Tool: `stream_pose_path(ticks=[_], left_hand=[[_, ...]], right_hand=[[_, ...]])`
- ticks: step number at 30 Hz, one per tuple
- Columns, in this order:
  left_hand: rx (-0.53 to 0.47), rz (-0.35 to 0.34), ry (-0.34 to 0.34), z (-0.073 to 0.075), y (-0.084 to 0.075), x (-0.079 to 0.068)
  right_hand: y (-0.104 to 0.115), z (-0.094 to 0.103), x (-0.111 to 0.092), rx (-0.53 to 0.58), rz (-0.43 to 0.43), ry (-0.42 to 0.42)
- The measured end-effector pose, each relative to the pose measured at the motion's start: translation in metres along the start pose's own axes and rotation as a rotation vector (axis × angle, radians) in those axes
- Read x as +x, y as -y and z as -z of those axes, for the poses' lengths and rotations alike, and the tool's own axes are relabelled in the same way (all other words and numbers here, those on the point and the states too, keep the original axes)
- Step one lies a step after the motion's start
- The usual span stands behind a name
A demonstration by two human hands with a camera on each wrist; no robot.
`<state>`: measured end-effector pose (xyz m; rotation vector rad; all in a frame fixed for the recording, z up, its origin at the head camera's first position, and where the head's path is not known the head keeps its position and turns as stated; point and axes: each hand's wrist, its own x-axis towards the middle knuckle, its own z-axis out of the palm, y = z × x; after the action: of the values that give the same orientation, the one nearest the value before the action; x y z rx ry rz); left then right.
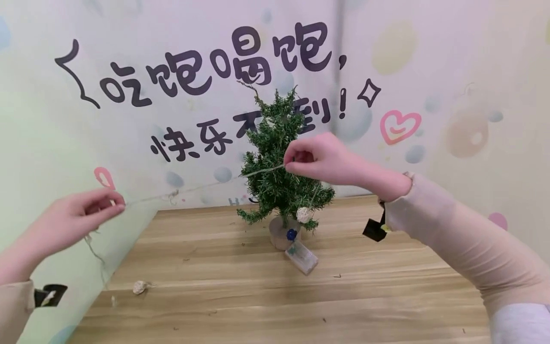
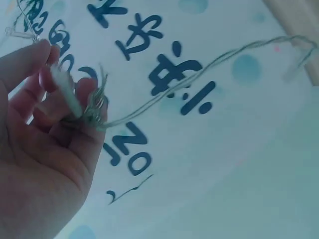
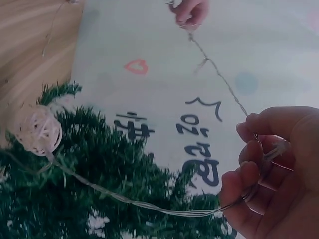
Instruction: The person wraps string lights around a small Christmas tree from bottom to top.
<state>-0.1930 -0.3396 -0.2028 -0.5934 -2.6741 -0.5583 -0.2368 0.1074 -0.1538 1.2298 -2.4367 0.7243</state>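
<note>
A thin string-light wire point(image 1: 202, 187) stretches between the two hands, in front of a small green artificial Christmas tree point(image 1: 275, 143). My left hand point(image 1: 88, 212) pinches one end of this stretch at the left, and a loose length hangs below it. Close in front of the tree, my right hand point(image 1: 320, 160) pinches the other end. In the right wrist view the wire runs on from the curled fingers to a white woven ball point(image 3: 37, 130) against the branches. Another woven ball point(image 1: 139, 287) lies on the table at the left.
At the round tree base point(image 1: 279, 234) lies a clear battery box point(image 1: 301, 258), with a small blue object point(image 1: 291, 234) beside it. Small dark bits are scattered over the wooden table point(image 1: 223, 296). A printed wall covering point(image 1: 455, 86) rises behind the table.
</note>
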Motion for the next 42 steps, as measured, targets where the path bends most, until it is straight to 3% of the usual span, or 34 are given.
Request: stream_pose_path(ticks=[4, 7, 15, 23, 26, 31, 33, 36, 42], left_hand=[[0.025, 0.025, -0.102, 0.020, -0.017, 0.023], [0.017, 0.028, -0.139, 0.030, -0.028, 0.039], [-0.046, -0.032, -0.173, 0.050, -0.052, 0.080], [-0.019, -0.118, -0.172, 0.058, -0.083, 0.116], [0.045, -0.175, -0.164, 0.059, -0.094, 0.129], [0.275, -0.295, -0.160, 0.063, -0.110, 0.152], [0.345, -0.309, -0.171, 0.064, -0.116, 0.159], [0.407, -0.287, -0.211, 0.066, -0.123, 0.166], [0.456, -0.223, -0.365, 0.069, -0.138, 0.180]], right_hand=[[-0.009, 0.016, -0.003, -0.011, -0.037, -0.051], [-0.018, 0.025, -0.008, -0.005, -0.077, -0.078], [-0.046, 0.040, -0.016, 0.071, -0.213, -0.134], [-0.076, 0.045, -0.028, 0.194, -0.212, -0.221], [-0.084, 0.045, -0.033, 0.161, -0.197, -0.227], [-0.090, 0.046, -0.035, 0.013, -0.132, -0.247], [-0.091, 0.045, -0.035, -0.044, -0.112, -0.260], [-0.090, 0.044, -0.033, -0.092, -0.103, -0.270], [-0.087, 0.042, -0.026, -0.157, -0.138, -0.268]])
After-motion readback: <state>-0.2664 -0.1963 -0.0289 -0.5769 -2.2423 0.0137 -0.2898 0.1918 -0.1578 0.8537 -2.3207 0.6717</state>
